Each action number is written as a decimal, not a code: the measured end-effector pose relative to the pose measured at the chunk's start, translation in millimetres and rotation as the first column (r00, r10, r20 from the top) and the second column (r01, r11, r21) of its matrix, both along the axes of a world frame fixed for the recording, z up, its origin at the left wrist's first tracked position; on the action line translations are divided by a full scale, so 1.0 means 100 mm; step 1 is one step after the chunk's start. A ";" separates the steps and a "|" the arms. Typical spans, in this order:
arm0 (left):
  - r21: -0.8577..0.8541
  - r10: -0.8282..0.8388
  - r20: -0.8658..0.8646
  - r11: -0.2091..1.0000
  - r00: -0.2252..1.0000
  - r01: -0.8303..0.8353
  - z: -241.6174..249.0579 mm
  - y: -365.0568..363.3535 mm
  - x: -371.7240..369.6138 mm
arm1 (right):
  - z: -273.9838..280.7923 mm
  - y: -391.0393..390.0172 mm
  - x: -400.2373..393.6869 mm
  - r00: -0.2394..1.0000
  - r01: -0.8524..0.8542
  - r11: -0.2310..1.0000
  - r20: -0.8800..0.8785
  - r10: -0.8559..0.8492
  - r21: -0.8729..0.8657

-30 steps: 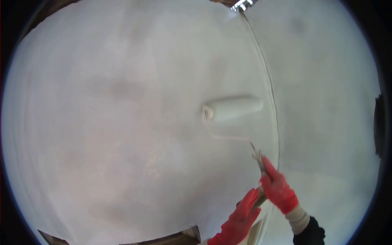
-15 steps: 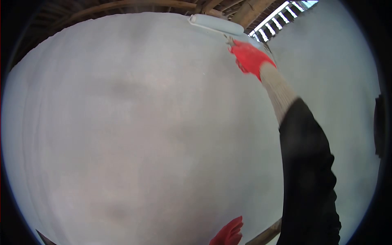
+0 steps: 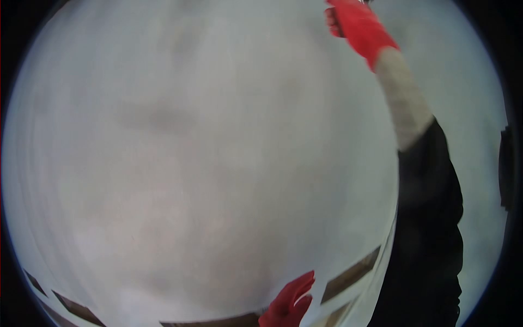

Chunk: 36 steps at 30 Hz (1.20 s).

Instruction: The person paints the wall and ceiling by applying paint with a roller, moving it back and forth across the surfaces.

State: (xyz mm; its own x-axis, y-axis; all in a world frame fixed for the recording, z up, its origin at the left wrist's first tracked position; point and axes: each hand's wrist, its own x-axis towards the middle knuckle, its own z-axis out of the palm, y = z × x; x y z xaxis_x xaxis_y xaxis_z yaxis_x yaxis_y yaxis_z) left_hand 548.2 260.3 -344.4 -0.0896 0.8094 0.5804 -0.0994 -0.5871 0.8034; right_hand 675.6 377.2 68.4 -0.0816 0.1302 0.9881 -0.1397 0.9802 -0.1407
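My right hand (image 3: 364,27), in a red glove with a pale cuff, is raised at the top right edge. Its fingers are wrapped round the handle of a paint roller, of which only a dark bit of the grip (image 3: 339,27) shows below the knuckles. The roller's head is out of view above. Low in the middle, my left hand (image 3: 289,304), also red-gloved, holds nothing; its fingers are stretched out with the thumb apart. The broad whitish wall (image 3: 207,152) with greyish patches fills most of the view in front of both hands.
Brown slanting strips with white bands between them, one at the lower right (image 3: 351,277) and one at the lower left (image 3: 76,308), run along the wall's bottom. A second wall surface (image 3: 479,163) stands to the right, with a dark object (image 3: 505,169) at the far edge.
The view has tilted downward, so the roof beams and the roller head have left it and more of the wall's bottom shows. My left hand appears higher and slightly further left.
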 end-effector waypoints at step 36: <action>-0.694 -0.148 0.655 0.270 0.741 0.667 -4.39 -0.63 0.32 | -8.41 -2.57 0.83 0.764 0.604 0.197 0.631 0.135 -0.772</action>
State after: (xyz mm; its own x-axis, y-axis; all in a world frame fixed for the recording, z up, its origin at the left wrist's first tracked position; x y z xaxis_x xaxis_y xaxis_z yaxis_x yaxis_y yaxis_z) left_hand 580.0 196.9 -783.7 0.4306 0.7838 -0.4475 -0.5247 0.6209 0.5824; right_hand 758.4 120.3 -772.9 -0.2096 0.9742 -0.0842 0.5173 0.0374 -0.8550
